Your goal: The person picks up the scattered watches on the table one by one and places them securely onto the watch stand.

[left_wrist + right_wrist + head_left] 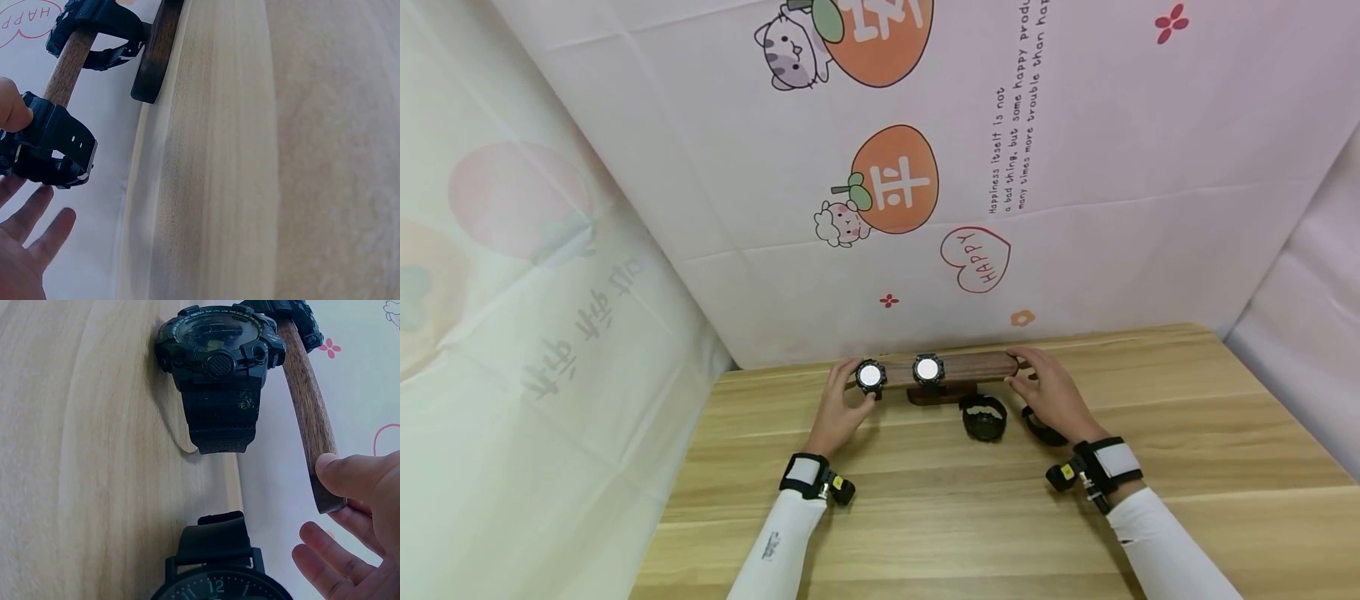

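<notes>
A dark wooden watch stand has a horizontal bar (977, 367) above a short base (931, 397), near the table's back edge. My left hand (837, 417) holds a black watch (871, 377) at the bar's left end; in the left wrist view the thumb (14, 107) lies on its strap, other fingers spread below. A second black watch (928, 369) wraps the bar's middle. At the bar's right end my right hand (1058, 400) pinches the wood between thumb (350, 475) and a finger, the other fingers loosely bent.
Two more black watches rest on the wooden table (925, 525) in front of the stand's right half: a chunky watch (984, 421) with its strap closed, and a watch (1043, 427) beneath the right hand. A printed white cloth (775, 308) rises behind the table.
</notes>
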Available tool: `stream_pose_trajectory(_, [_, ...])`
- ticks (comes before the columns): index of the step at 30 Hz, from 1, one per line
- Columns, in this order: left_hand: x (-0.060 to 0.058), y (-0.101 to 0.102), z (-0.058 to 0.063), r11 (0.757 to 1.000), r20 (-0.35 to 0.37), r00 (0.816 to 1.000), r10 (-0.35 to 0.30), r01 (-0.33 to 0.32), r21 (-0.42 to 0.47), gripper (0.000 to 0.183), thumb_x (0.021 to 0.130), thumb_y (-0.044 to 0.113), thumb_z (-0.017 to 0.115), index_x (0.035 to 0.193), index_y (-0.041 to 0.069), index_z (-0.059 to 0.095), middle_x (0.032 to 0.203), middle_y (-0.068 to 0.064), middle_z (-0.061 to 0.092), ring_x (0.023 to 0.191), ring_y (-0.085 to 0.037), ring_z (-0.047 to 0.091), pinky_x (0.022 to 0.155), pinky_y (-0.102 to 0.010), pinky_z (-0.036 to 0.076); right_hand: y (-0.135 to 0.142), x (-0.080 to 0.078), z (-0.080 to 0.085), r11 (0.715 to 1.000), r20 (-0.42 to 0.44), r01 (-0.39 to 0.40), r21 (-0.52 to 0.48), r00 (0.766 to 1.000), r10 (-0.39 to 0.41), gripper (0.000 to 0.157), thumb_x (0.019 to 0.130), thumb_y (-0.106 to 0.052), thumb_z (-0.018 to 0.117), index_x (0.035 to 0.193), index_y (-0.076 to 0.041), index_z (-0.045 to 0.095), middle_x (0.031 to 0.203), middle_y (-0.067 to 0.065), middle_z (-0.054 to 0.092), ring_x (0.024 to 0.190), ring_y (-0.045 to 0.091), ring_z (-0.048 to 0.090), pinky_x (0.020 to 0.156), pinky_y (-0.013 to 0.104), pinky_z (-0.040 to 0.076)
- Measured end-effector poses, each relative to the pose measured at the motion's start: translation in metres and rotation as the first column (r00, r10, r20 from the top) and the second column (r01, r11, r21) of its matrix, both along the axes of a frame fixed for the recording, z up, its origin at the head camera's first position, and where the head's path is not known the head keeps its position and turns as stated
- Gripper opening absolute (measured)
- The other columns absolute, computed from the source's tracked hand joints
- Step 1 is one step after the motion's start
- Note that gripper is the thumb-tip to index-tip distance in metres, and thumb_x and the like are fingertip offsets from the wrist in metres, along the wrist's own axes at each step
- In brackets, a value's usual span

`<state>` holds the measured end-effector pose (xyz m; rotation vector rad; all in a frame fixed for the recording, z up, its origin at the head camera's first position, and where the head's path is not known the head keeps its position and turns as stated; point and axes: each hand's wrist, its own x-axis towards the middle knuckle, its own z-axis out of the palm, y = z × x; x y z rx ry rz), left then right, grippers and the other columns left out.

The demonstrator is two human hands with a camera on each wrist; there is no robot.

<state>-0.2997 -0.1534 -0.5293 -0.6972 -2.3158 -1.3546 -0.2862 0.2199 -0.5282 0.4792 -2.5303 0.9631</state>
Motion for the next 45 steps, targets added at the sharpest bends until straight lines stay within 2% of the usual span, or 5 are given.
stream_pose_trajectory(4, [0.005,0.002,0.008,1.000,0.010,1.000,0.002,-0.001,-0.021,0.066,0.080,-0.004,0.069,0.141,0.003,0.044,0.140,-0.022,0.042,0.126,-0.033,0.043,0.096,-0.055,0.048,0.001,0.000,-0.001,1.000,0.005,0.001,0.002,1.000,-0.001,0.052,0.088,-0.011,0.070,0.136,-0.006,0.051,0.128,0.015,0.055,0.107,0.030,0.054,0.083,0.049,0.053])
stream_pose_trajectory(10, [-0.009,-0.005,-0.011,0.999,0.042,0.999,0.005,-0.003,-0.040,0.066,0.084,0.010,0.070,0.143,0.020,0.043,0.144,-0.006,0.043,0.130,-0.018,0.040,0.100,-0.051,0.046,0.001,0.000,-0.002,1.000,0.011,0.001,-0.003,1.000,-0.001,0.052,0.087,-0.010,0.071,0.135,-0.004,0.051,0.129,0.015,0.055,0.108,0.030,0.054,0.084,0.050,0.052])
stream_pose_trajectory(21, [-0.011,-0.003,-0.013,0.998,0.013,1.000,-0.019,0.019,-0.061,0.063,0.086,0.014,0.072,0.142,0.007,0.044,0.142,-0.009,0.046,0.129,-0.020,0.042,0.101,-0.050,0.045,0.000,0.001,-0.002,1.000,0.006,-0.003,-0.005,1.000,0.003,0.052,0.088,-0.012,0.070,0.136,-0.005,0.052,0.128,0.015,0.055,0.108,0.030,0.054,0.084,0.050,0.052])
stream_pose_trajectory(29, [-0.013,-0.001,-0.012,0.998,0.003,0.999,-0.037,0.038,-0.060,0.062,0.086,0.015,0.072,0.142,0.015,0.045,0.142,-0.012,0.047,0.130,-0.022,0.041,0.100,-0.055,0.044,0.000,0.001,0.000,1.000,0.009,0.004,0.002,1.000,-0.004,0.051,0.088,-0.012,0.070,0.136,-0.004,0.052,0.128,0.015,0.055,0.108,0.029,0.054,0.084,0.049,0.053])
stream_pose_trajectory(45, [-0.014,0.005,-0.010,0.996,-0.002,0.999,-0.039,0.039,-0.083,0.062,0.086,0.018,0.073,0.142,0.012,0.046,0.141,-0.008,0.048,0.129,-0.019,0.043,0.102,-0.047,0.045,0.000,0.001,0.000,1.000,0.012,0.009,0.009,1.000,-0.009,0.052,0.088,-0.012,0.070,0.136,-0.005,0.051,0.129,0.015,0.055,0.108,0.029,0.054,0.085,0.049,0.053])
